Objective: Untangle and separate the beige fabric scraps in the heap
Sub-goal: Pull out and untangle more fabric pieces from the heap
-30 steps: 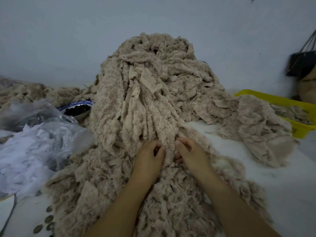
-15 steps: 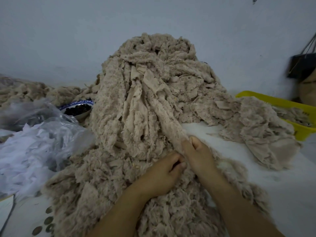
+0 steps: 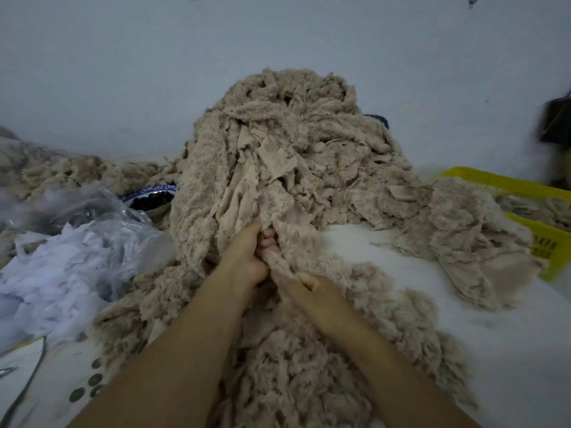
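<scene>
The heap [image 3: 293, 156] of beige fabric scraps stood at the middle of the white desk [image 3: 463, 319]. It was piled high against the pale wall [image 3: 123, 72], spilling forward toward the person and rightward over the rim of a yellow basket [image 3: 525, 186].

Both forearms entered from the lower edge of the view. The left hand [image 3: 247, 257] was at the foot of the heap, its fingers curled round a fleecy strip [image 3: 279, 262] that ran down out of the pile. The right hand [image 3: 315, 295] lay just below and to the right of it. Its thumb was on top, pinching the lower part of the same strip against curled fingers. Whether the two hands touched could not be determined. The strip's upper end was lost among the other scraps. Further scraps lay under both wrists.

Left of the heap, a clear plastic bag [image 3: 77, 257] holding white scraps rested on the desk. Behind it, a blue-rimmed bowl [image 3: 153, 199] with dark contents sat against the heap's left flank. A dark bag [image 3: 556, 122] hung at the far right, blurred.
</scene>
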`<state>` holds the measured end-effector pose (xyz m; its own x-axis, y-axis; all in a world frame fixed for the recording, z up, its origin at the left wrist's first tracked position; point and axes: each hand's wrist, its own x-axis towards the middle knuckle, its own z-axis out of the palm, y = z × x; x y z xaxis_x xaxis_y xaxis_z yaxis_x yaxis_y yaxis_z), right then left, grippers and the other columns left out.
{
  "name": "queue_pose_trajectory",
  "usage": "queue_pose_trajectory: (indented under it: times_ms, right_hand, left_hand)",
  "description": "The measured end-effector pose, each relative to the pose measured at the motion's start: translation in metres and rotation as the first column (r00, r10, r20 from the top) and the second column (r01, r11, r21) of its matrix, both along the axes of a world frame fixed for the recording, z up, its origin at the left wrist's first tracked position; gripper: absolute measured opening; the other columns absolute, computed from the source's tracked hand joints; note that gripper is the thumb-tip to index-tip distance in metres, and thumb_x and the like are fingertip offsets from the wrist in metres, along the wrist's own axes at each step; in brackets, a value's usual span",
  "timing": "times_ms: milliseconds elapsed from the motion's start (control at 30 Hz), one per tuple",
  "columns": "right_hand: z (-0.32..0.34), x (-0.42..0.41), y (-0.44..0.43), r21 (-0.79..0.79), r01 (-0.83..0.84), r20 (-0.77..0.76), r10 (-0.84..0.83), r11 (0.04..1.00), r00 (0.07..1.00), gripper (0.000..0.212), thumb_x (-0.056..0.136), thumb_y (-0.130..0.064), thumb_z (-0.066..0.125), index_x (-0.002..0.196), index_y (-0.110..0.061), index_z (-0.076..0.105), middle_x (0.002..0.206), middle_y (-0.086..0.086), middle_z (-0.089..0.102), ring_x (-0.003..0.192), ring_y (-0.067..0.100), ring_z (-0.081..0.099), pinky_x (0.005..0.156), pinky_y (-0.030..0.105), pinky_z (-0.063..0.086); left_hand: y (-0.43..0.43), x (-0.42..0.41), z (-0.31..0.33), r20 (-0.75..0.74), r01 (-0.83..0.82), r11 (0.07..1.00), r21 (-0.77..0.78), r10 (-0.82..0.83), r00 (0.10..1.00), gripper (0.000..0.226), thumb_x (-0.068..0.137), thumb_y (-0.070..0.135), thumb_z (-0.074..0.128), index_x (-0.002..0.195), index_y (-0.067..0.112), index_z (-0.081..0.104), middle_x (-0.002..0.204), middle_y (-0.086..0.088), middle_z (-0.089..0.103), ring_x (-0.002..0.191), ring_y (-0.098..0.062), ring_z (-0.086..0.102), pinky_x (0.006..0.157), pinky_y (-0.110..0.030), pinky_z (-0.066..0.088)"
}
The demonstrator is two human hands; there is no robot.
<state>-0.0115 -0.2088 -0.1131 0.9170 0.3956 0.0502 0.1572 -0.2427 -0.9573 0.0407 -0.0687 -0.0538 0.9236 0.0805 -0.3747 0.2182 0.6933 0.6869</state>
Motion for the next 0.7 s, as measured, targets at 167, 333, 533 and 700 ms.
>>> queue_pose_trajectory:
  times_ms: [167, 333, 533, 700]
  right_hand:
    - [-0.003, 0.001, 0.003, 0.127, 0.369, -0.044, -0.367, 0.921, 0.929, 0.033, 0.095, -0.046, 0.048, 0.08, -0.016, 0.052, 0.076, 0.001, 0.052, 0.062, 0.008, 0.05, 0.059, 0.022, 0.041]
    - [-0.005, -0.001, 0.011, -0.301, 0.442, 0.286, -0.362, 0.845, 0.887, 0.042, 0.099, -0.035, 0.05, 0.138, -0.025, 0.04, 0.142, -0.001, 0.03, 0.103, 0.011, 0.056, 0.068, 0.022, 0.042]
    - [-0.009, 0.004, 0.011, -0.377, 0.392, 0.348, -0.265, 0.839, 0.899, 0.031, 0.1, -0.028, 0.048, 0.128, -0.016, 0.053, 0.13, 0.003, 0.05, 0.112, 0.02, 0.053, 0.09, 0.031, 0.046]
    - [-0.011, 0.014, -0.003, 0.118, 0.591, 0.011, -0.596, 0.798, 0.803, 0.032, 0.104, -0.041, 0.038, 0.09, -0.024, 0.061, 0.084, -0.008, 0.057, 0.082, 0.017, 0.055, 0.065, 0.018, 0.04]
  left_hand:
    - [-0.012, -0.004, -0.024, -0.015, -0.128, 0.963, 0.236, 0.135, 0.991, 0.032, 0.102, 0.03, 0.052, 0.072, 0.022, 0.051, 0.041, 0.008, 0.042, 0.033, -0.005, 0.034, 0.034, -0.016, 0.031]
    - [-0.009, -0.008, -0.049, 0.009, -0.174, 0.942, 0.286, 0.179, 0.984, 0.026, 0.1, 0.038, 0.055, 0.082, 0.019, 0.059, 0.056, 0.003, 0.045, 0.055, -0.015, 0.045, 0.064, -0.031, 0.045]
    - [-0.006, -0.021, -0.048, 0.056, -0.128, 0.987, 0.097, 0.123, 0.991, 0.053, 0.102, 0.039, 0.052, 0.053, 0.02, 0.055, 0.039, 0.009, 0.037, 0.031, -0.009, 0.037, 0.039, -0.016, 0.04]
    - [-0.003, -0.023, -0.047, 0.132, -0.041, 0.999, -0.005, 0.041, 0.99, 0.058, 0.103, 0.036, 0.048, 0.048, 0.018, 0.045, 0.036, 0.008, 0.028, 0.027, -0.009, 0.033, 0.034, -0.013, 0.038]
